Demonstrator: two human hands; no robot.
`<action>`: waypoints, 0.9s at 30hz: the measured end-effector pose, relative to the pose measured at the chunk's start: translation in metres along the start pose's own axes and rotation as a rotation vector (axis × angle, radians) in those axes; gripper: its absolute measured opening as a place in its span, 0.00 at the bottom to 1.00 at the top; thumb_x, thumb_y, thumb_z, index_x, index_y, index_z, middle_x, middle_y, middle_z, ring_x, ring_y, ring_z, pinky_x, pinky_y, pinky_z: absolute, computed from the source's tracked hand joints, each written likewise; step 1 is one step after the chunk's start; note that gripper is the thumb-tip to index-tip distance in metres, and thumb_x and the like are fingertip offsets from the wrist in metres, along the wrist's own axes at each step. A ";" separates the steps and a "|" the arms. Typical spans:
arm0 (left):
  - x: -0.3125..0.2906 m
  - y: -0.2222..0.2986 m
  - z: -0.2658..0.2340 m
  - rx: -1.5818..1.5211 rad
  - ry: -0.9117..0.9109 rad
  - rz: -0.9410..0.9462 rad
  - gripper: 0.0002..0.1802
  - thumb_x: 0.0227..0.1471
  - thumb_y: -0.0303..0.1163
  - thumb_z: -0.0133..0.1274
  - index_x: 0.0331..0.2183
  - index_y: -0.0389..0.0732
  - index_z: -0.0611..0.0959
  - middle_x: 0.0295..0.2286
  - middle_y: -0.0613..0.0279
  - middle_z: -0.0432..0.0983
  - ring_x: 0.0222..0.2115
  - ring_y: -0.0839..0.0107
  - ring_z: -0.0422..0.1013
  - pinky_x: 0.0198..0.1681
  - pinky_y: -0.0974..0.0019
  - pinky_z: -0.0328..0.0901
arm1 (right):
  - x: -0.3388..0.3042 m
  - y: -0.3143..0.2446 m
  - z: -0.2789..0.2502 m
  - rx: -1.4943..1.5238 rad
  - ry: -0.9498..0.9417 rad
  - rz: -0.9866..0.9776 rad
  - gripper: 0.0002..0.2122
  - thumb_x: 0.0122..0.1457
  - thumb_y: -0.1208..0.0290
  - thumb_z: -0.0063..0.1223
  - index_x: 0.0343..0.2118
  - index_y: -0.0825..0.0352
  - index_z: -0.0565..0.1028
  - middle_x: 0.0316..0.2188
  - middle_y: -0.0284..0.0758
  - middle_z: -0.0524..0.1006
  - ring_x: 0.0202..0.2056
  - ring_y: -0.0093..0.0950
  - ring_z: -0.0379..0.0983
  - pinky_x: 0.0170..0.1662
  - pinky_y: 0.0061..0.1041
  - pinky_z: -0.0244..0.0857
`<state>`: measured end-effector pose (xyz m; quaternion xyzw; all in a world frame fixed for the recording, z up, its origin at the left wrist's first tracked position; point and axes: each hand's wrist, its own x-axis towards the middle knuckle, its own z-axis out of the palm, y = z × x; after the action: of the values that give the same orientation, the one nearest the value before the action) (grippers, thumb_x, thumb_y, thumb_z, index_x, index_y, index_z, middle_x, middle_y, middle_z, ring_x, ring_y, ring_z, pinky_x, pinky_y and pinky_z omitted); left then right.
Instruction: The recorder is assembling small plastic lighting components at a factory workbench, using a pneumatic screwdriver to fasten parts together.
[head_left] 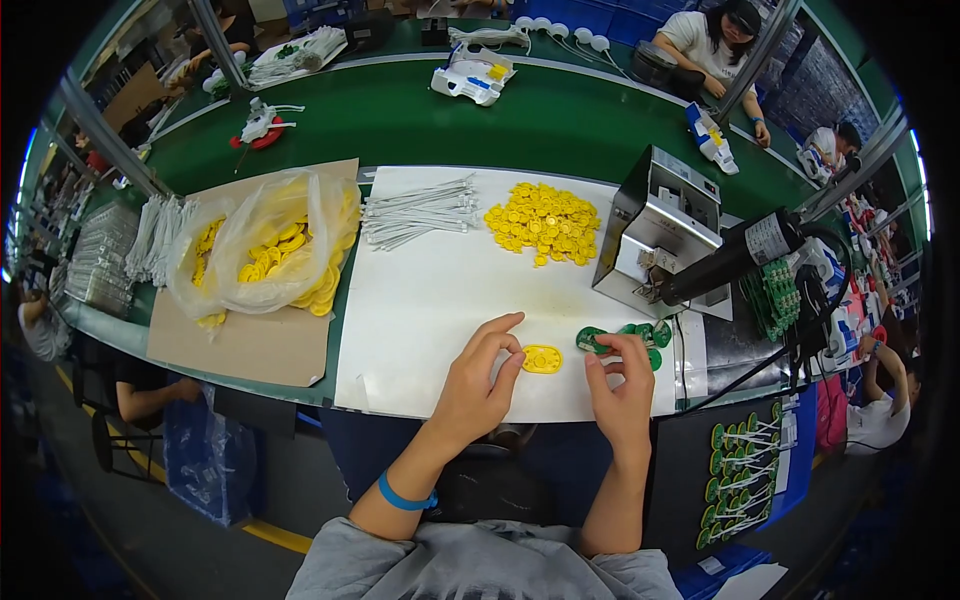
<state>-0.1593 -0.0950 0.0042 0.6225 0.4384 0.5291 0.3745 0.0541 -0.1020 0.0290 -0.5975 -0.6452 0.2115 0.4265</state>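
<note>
A yellow oval plastic part (543,359) lies on the white work sheet (440,300) in front of me. Just left of it is my left hand (478,385), thumb and forefinger curved apart and another finger stretched out, with nothing gripped; whether a fingertip touches the part I cannot tell. My right hand (622,390) pinches a round green circuit board (590,340) at its edge, right of the yellow part. Beside those fingers sit several more green boards (655,340), partly hidden by the hand.
Behind are white cable bundles (418,212), a heap of yellow parts (545,222) and a metal machine (660,235) with a black cylinder (735,258). Bags of yellow discs (275,250) stand on cardboard at left. Wired boards (740,475) lie at lower right. Co-workers sit beyond the green conveyor (370,115).
</note>
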 end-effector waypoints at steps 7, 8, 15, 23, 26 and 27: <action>0.001 -0.010 0.005 0.033 -0.046 0.038 0.06 0.58 0.22 0.60 0.38 0.36 0.79 0.54 0.45 0.78 0.56 0.49 0.74 0.60 0.57 0.67 | 0.002 0.013 0.010 0.273 0.203 0.241 0.08 0.63 0.78 0.62 0.45 0.71 0.79 0.35 0.31 0.78 0.33 0.18 0.74 0.32 0.17 0.66; 0.002 -0.009 0.006 0.082 -0.053 0.064 0.11 0.56 0.23 0.62 0.41 0.36 0.80 0.53 0.46 0.78 0.57 0.49 0.73 0.60 0.56 0.67 | 0.004 0.011 0.010 0.275 0.205 0.242 0.08 0.63 0.78 0.62 0.45 0.71 0.79 0.35 0.31 0.78 0.33 0.18 0.74 0.32 0.17 0.66; 0.015 -0.002 0.015 0.249 -0.175 0.078 0.47 0.47 0.22 0.67 0.67 0.36 0.66 0.50 0.51 0.80 0.57 0.50 0.70 0.61 0.54 0.65 | 0.017 0.012 0.008 0.615 -0.041 0.445 0.06 0.63 0.77 0.63 0.41 0.72 0.79 0.28 0.33 0.81 0.23 0.18 0.76 0.24 0.16 0.64; 0.025 -0.011 0.020 0.237 -0.183 0.070 0.51 0.48 0.21 0.67 0.70 0.37 0.62 0.48 0.54 0.80 0.53 0.51 0.72 0.59 0.54 0.66 | 0.031 0.013 0.019 0.603 -0.215 0.434 0.05 0.62 0.78 0.65 0.37 0.72 0.80 0.27 0.31 0.82 0.25 0.14 0.75 0.25 0.14 0.65; 0.025 -0.010 0.016 0.211 -0.175 0.061 0.50 0.48 0.19 0.66 0.69 0.36 0.61 0.47 0.53 0.80 0.50 0.52 0.73 0.57 0.54 0.66 | 0.035 0.012 0.023 0.596 -0.200 0.453 0.04 0.62 0.79 0.65 0.37 0.72 0.81 0.27 0.30 0.81 0.25 0.13 0.73 0.26 0.13 0.63; 0.025 -0.009 0.015 0.198 -0.174 0.055 0.50 0.48 0.18 0.65 0.69 0.34 0.61 0.45 0.52 0.80 0.49 0.52 0.73 0.56 0.54 0.65 | 0.035 0.013 0.023 0.533 -0.216 0.437 0.04 0.62 0.78 0.66 0.36 0.73 0.81 0.28 0.30 0.81 0.26 0.13 0.73 0.28 0.13 0.65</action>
<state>-0.1447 -0.0682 0.0016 0.7116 0.4371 0.4373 0.3335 0.0466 -0.0608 0.0165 -0.5635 -0.4658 0.5205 0.4411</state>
